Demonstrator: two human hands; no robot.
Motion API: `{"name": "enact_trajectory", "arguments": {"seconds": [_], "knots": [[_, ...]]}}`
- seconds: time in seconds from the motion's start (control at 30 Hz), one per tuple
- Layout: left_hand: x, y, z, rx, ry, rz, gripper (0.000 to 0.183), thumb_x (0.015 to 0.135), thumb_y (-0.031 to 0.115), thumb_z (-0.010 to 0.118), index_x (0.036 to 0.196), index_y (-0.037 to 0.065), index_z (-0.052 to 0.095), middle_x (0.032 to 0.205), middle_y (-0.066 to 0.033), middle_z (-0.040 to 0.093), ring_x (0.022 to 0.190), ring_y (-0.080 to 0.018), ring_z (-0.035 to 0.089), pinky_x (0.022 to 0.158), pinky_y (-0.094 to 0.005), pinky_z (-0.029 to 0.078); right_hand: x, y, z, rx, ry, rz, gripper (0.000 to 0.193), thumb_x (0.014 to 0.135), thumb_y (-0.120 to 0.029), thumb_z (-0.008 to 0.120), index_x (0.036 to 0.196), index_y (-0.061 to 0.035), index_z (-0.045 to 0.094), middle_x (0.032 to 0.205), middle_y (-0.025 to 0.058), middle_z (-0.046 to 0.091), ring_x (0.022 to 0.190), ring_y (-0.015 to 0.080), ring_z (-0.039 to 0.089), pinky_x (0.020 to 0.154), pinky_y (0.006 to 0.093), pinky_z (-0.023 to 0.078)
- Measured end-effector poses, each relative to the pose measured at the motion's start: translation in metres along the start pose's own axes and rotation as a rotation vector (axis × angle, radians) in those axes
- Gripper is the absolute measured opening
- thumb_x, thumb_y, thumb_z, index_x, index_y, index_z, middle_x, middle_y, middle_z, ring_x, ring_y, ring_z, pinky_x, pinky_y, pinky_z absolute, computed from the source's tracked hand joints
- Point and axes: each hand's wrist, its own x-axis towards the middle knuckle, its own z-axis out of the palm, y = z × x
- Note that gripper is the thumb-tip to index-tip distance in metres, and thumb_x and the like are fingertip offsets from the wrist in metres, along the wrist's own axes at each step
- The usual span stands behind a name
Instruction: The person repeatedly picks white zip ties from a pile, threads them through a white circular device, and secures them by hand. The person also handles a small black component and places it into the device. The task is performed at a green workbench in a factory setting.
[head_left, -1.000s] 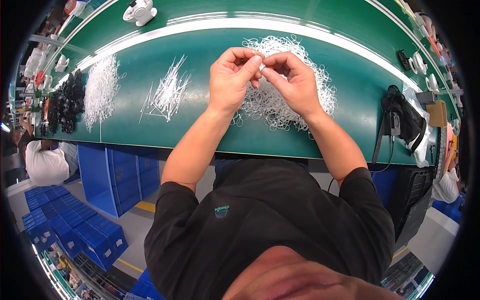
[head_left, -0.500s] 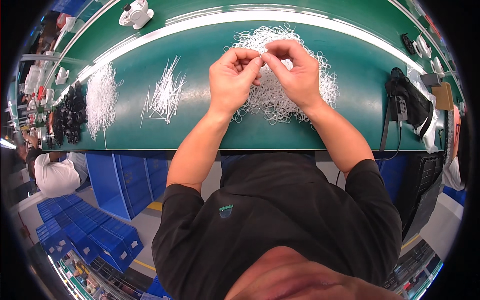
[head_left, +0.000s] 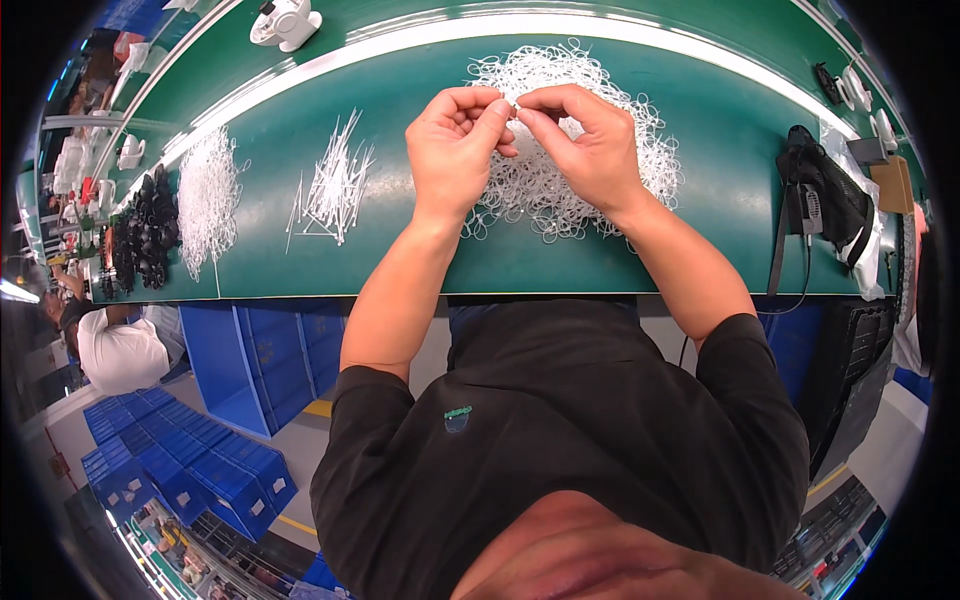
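Note:
My left hand (head_left: pixel 447 165) and my right hand (head_left: pixel 598 155) meet fingertip to fingertip above the green table. Each pinches thumb against forefinger on a small white piece, apparently a cable tie (head_left: pixel 515 106), mostly hidden by the fingers. Behind and beneath them spreads a big heap of white cable ties bent into loops (head_left: pixel 560 215). To the left of my left hand lies a loose bunch of straight white cable ties (head_left: pixel 338 188), touched by neither hand.
Farther left are another pile of thin white ties (head_left: pixel 207 205) and some black parts (head_left: pixel 142 235). A black mesh bag with straps (head_left: pixel 835 205) lies at right. White devices (head_left: pixel 286 24) stand beyond the light strip. Blue crates (head_left: pixel 190 465) sit on the floor; a person (head_left: pixel 120 350) is at left.
My joined fingertips have shifted slightly left, and the right fingers are drawn closer together over the pinch. The whole view has moved a little. The piles look unchanged.

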Motion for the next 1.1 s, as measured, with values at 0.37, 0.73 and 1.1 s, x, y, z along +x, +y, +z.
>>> {"name": "enact_trajectory", "arguments": {"seconds": [0.37,0.73,1.1], "knots": [[0.001,-0.011,-0.008,0.118,-0.060,0.079,0.012,0.090,0.004,0.070,0.099,-0.003,0.067,0.085,-0.0066,0.069,0.070,-0.0096,0.064,0.059,-0.0241,0.056,0.002,-0.001,0.003,0.011,-0.011,0.013,0.010,0.084,-0.003,0.072,0.095,-0.0023,0.072,0.086,0.0080,0.072,0.076,0.0159,0.069,0.068,0.0275,0.054],[-0.006,0.002,-0.033,0.618,-0.151,0.400,0.016,0.085,0.009,0.074,0.097,-0.001,0.069,0.083,-0.0044,0.069,0.071,-0.0085,0.063,0.065,-0.0239,0.052,0.002,-0.003,0.000,-0.108,-0.072,0.089,0.010,0.087,-0.008,0.073,0.095,-0.0022,0.071,0.089,0.0058,0.073,0.079,0.0134,0.067,0.076,0.0274,0.053],[0.006,0.033,-0.155,1.350,0.241,0.024,0.014,0.084,0.014,0.072,0.091,0.002,0.072,0.083,-0.0114,0.072,0.075,-0.0229,0.068,0.073,-0.0347,0.053,0.009,0.003,-0.002,-0.192,-0.046,-0.014,0.008,0.086,-0.010,0.072,0.092,-0.0048,0.070,0.087,0.0052,0.072,0.080,0.0189,0.065,0.079,0.0320,0.050]]}}
